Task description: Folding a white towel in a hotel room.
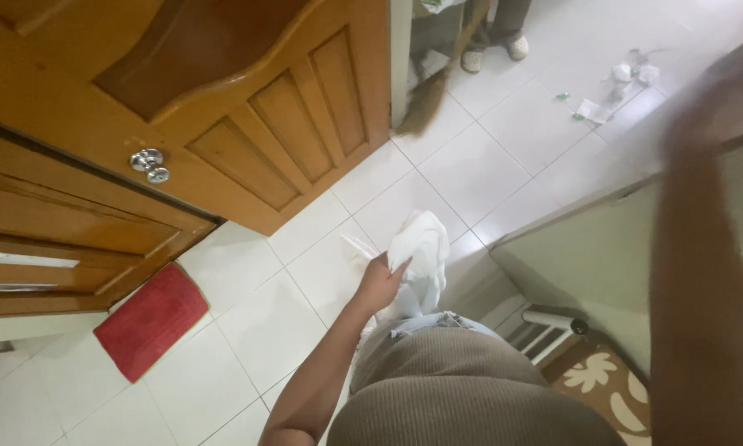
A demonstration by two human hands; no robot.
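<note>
My left hand (379, 281) hangs low in front of my body, gripping a crumpled white cloth (421, 248) that droops over the white tiled floor (256, 314). At the right edge my right arm reaches up. My right hand (714, 99) is a blur near the edge of a pale green panel (602, 256). Its fingers cannot be made out, nor whether it holds anything.
An orange wooden door (289, 124) with a metal knob (149, 163) stands open at the left, a red mat (150, 320) below it. Another person's feet (495, 49) and a broom (429, 95) are at the top. Paper litter (611, 91) lies nearby. A brown patterned mat (602, 384) and a white rack (545, 326) sit lower right.
</note>
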